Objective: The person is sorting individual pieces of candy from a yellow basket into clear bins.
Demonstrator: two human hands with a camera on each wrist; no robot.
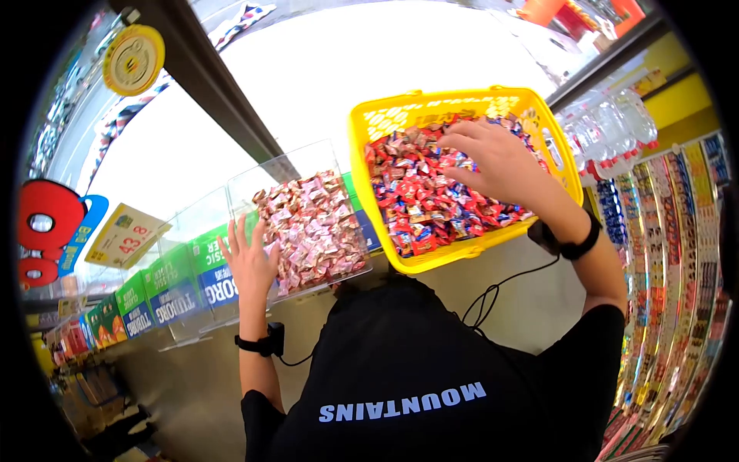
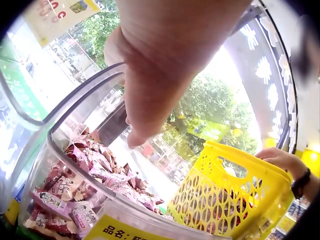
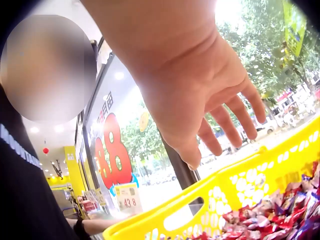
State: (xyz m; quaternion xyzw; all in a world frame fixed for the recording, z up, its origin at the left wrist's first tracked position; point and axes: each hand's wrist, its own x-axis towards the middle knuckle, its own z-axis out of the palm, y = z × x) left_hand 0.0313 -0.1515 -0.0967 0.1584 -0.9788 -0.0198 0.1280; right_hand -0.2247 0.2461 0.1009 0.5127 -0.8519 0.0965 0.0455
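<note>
A yellow plastic basket [image 1: 454, 266] holds a heap of red and blue wrapped candies [image 1: 431, 208]. My right hand [image 1: 496, 158] hovers over that heap, fingers spread and nothing between them; the right wrist view shows the palm above the basket rim [image 3: 220, 172]. To its left stands a clear plastic bin [image 1: 327, 286] filled with pink wrapped candies [image 1: 312, 231]. My left hand [image 1: 252, 258] is at the bin's left side, its fingers extended and holding nothing. In the left wrist view the left hand [image 2: 155, 95] reaches over the bin's rim, above the pink candies.
Green and blue Tuborg boxes [image 1: 173, 285] line up behind clear bins at left. A price card [image 1: 127, 235] stands there. Water bottles [image 1: 616, 123] and shelves of packaged goods [image 1: 662, 254] are at right. A dark post [image 1: 208, 77] rises behind the bin.
</note>
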